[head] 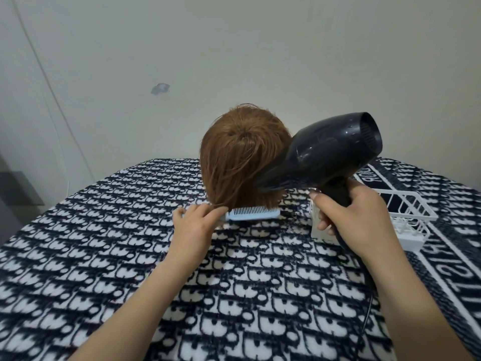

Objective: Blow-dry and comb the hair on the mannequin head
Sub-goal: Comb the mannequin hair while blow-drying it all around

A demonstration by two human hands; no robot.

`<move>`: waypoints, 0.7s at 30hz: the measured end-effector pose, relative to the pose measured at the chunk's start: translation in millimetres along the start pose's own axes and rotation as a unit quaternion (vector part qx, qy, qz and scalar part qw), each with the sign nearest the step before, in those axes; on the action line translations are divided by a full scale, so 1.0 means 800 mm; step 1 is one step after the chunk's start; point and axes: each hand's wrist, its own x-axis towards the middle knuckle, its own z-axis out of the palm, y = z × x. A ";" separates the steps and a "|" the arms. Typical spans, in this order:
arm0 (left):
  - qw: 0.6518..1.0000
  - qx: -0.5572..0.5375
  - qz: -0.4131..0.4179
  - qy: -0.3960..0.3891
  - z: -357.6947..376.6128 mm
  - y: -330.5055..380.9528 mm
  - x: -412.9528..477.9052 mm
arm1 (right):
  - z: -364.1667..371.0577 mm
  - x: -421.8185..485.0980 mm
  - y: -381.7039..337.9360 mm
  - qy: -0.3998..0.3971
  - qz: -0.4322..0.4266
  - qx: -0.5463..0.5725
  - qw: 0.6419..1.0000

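Patterned cloth (247,282) covers the work surface. The mannequin head (242,152) stands on it mid-frame with the back of its crown toward me. The hair is short, reddish-brown, soft and limp, and the strands look clumped, so I judge it damp and light enough to yield to any pull.

The hair dryer (320,155) is a black, rigid shell that looks glossy and slippery. Its nozzle is at the lower right hair, and its weight probably sits in the barrel, so the handle is the place to hold it. The right hand (359,217) is wrapped around that handle, with the cord (368,308) trailing below.

A white wire basket (406,212) sits behind that hand.

The left hand (195,225) pinches one end of the comb (253,214). The comb is pale blue, thin plastic, probably slightly flexible, and sits teeth-up under the hair ends at the nape.
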 end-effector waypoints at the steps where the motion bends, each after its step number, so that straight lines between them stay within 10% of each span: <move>1: 1.000 -0.008 -0.019 0.020 -0.002 0.000 0.005 | 0.000 0.000 0.000 0.002 -0.001 -0.001 1.000; 13: 0.978 0.059 -0.041 -0.198 0.021 0.003 0.005 | 0.000 0.000 0.001 -0.016 -0.006 -0.036 0.999; 21: 0.983 -0.028 -0.067 -0.167 0.008 -0.004 -0.008 | 0.001 -0.001 0.001 -0.022 -0.008 -0.056 0.998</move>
